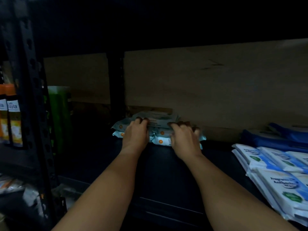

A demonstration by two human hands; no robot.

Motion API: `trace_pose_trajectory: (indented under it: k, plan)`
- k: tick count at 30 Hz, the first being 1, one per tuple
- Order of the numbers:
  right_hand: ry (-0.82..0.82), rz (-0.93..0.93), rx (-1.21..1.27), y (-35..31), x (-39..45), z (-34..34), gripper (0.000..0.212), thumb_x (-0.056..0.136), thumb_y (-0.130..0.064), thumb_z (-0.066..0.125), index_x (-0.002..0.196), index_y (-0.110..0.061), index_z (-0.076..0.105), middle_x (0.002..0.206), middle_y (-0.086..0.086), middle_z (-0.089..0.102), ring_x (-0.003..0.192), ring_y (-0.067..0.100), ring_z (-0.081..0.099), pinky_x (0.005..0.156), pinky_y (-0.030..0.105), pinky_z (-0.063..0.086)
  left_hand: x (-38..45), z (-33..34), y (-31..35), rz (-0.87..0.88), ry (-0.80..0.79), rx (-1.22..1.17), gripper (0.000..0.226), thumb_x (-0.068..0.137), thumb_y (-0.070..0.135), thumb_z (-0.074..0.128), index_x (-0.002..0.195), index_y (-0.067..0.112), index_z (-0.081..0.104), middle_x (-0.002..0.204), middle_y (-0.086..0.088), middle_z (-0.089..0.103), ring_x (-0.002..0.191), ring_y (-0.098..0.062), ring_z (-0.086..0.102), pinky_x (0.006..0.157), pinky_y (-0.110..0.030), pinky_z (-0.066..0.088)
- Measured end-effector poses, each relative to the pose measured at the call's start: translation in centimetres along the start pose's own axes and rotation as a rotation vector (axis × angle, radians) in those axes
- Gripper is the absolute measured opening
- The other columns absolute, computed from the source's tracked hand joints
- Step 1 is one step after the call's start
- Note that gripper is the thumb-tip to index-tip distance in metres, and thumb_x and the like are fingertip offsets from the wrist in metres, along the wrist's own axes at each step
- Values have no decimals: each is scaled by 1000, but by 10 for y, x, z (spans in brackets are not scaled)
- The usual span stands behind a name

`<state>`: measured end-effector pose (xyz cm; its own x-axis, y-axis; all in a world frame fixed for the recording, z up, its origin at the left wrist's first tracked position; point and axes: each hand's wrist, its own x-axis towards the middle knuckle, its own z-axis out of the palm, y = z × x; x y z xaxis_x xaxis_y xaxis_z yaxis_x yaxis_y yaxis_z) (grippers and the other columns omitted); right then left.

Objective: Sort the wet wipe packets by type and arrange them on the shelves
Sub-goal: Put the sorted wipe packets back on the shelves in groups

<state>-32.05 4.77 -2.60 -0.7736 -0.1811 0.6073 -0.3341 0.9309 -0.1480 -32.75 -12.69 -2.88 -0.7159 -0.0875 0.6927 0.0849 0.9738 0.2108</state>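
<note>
Pale teal wipe packets (157,130): soft plastic film, slightly glossy, crinkled at sealed edges. White-and-blue packets (276,177): smooth glossy plastic wrap. Shelf (166,172): dark, matt. Upright post (35,100): black perforated metal, matt. Back panel (208,84): brown cardboard, dull, scuffed. Green packs (59,117): shiny plastic.

- Looking like a shop stockroom / retail storage, dimly lit.
- Black slotted steel rack upright (31,90) standing well left of the fingers (141,120).
- Identical bottles w/ orange caps (11,114) lining up beyond it, far left.
- Pale blue wipe packets (158,130) stacking under the fingertips; white-blue packets (275,172) piling up to their right.
- Cardboard (216,84) backing the shelf behind.
</note>
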Motion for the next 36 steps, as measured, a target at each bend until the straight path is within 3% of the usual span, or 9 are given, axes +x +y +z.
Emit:
trace_pose_trajectory:
  k: [4,7,9,11,14,23,36]
  plan:
    - [40,249,39,6,1,-5,44,96,-45,54,136,-26,51,131,13,56,125,36,45,104,51,28,-2,5,-4,-242,-42,58,41,98,33,46,132,10,44,133,-18,43,120,-38,43,100,-48,43]
    - [-16,535,180,18,3,-3,75,84,-66,60,148,-36,34,145,20,41,132,45,36,106,55,30,-4,8,-8,-419,-56,-51,45,100,34,44,134,6,34,139,-28,33,124,-45,41,101,-49,40]
    - [-82,605,365,23,3,2,90,82,-68,64,154,-28,29,141,24,43,128,44,44,104,47,39,-5,7,-7,-463,-76,-195,47,101,29,46,137,5,30,139,-31,32,120,-45,48,97,-46,43]
    - [-87,588,466,23,1,0,86,82,-62,69,147,-13,42,130,22,53,116,39,56,89,35,48,-4,7,-6,-460,-83,-263,51,100,23,49,142,4,26,139,-31,34,117,-43,52,94,-43,45]
    - [-80,552,489,20,-1,-8,62,86,-48,75,126,-3,58,123,18,59,108,35,62,76,27,43,-3,8,-6,-458,-76,-306,55,95,13,54,141,3,26,140,-30,34,117,-44,52,96,-43,45]
    - [-101,496,418,21,-5,-8,47,88,-39,76,117,-5,60,124,17,60,110,34,62,80,30,47,0,12,-14,-468,-59,-319,58,92,10,58,141,2,29,144,-33,30,119,-46,51,101,-46,45]
    - [-143,425,345,20,-6,-6,52,83,-35,82,121,-7,59,128,15,59,115,31,61,90,33,51,0,13,-23,-466,-18,-340,62,91,16,70,141,2,35,144,-28,35,123,-44,50,101,-44,43]
